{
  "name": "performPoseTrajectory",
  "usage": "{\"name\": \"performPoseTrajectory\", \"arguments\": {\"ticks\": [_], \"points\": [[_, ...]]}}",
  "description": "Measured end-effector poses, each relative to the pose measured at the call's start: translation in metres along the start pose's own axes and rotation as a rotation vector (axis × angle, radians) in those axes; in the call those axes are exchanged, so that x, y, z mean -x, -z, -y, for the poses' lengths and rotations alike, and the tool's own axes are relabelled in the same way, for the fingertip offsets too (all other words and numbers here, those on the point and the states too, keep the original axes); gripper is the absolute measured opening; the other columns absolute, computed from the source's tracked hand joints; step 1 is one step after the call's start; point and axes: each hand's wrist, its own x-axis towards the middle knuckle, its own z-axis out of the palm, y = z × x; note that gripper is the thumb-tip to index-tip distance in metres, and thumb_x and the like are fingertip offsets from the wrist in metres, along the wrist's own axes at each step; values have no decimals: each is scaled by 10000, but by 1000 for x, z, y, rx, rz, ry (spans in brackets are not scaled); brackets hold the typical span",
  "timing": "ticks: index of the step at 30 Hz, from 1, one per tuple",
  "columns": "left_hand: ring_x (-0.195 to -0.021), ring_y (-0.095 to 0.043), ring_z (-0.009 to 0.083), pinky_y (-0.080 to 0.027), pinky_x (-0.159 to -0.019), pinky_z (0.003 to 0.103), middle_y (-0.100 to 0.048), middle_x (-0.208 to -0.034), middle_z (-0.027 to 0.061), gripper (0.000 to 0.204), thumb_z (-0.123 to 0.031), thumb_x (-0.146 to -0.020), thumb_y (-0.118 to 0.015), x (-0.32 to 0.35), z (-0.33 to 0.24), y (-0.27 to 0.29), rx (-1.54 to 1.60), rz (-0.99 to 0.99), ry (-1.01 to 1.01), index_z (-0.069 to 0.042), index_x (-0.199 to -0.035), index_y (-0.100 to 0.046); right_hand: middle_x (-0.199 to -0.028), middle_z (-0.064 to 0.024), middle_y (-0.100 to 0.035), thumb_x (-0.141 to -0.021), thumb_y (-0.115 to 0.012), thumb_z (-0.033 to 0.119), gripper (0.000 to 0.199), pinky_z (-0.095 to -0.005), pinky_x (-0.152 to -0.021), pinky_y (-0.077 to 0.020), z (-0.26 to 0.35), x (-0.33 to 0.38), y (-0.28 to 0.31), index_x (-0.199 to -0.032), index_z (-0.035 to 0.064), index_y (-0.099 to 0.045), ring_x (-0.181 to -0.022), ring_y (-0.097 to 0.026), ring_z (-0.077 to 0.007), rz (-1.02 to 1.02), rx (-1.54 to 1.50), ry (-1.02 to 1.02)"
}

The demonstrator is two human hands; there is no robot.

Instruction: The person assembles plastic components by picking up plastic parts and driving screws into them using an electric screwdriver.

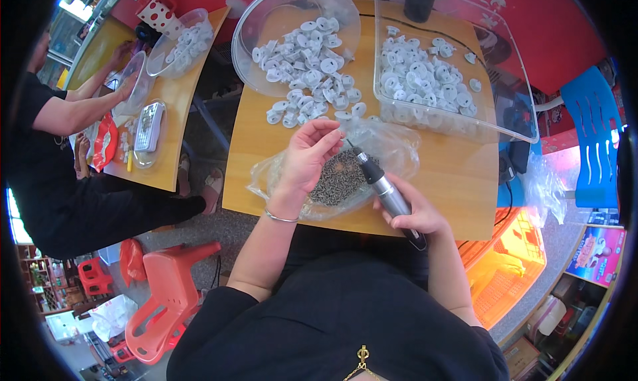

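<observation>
Nearby, white parts [312, 59], clear bin [505, 108], screw bag [342, 175]

A black short-sleeved top, a thin silver bangle [280, 217] on the left wrist, bare forearms.

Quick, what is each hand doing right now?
Left hand: fingers curled over the bag of small dark screws; what it pinches cannot be told.
Right hand: closed around the electric screwdriver.
</observation>
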Motion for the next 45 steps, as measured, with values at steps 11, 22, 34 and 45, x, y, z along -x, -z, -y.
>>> {"name": "performPoseTrajectory", "arguments": {"ticks": [11, 22, 34, 45], "points": [[-778, -612, 109, -508, -705, 217, -644, -896, 59, 192, -37, -862, -631, -2, 2, -3, -52, 44, 16, -37, -1049, -588, -1011, -118, -545, -629, -830, 296, 1046, -241, -641, -447, 2, -1, -1, -1440, 31, -224, -732, -540, -135, 12, 6, -2], [-748, -608, 91, -501, -690, 209, -651, -875, 36, 211, -41, -852, -644, -1, 0, -2, -108, 20, 0, -46, -1055, -590, -1011, -119, -547, -626, -834, 292, 1054, -242, -635, -446, 1, -1, -2, -1442, 35, -220, -727, -538, -134, 4, 0, 3], [-685, -569, 62, -462, -609, 186, -627, -821, 9, 230, -42, -825, -665, -2, -6, -6, -314, -2, -34, -24, -1044, -597, -1028, -69, -545, -637, -770, 118, 940, -252, -729, -461, 10, 0, -1, -1432, 67, -270, -805, -521, -122, 26, 36, -67], [-678, -577, 125, -456, -564, 240, -641, -815, 60, 203, -58, -813, -656, -11, -12, -9, -825, -63, -479, -15, -1006, -612, -1016, -110, -552, -588, -855, 323, 1093, -243, -638, -456, 4, 0, 2, -1431, 22, -228, -739, -548, -132, 27, 14, 17]]}}
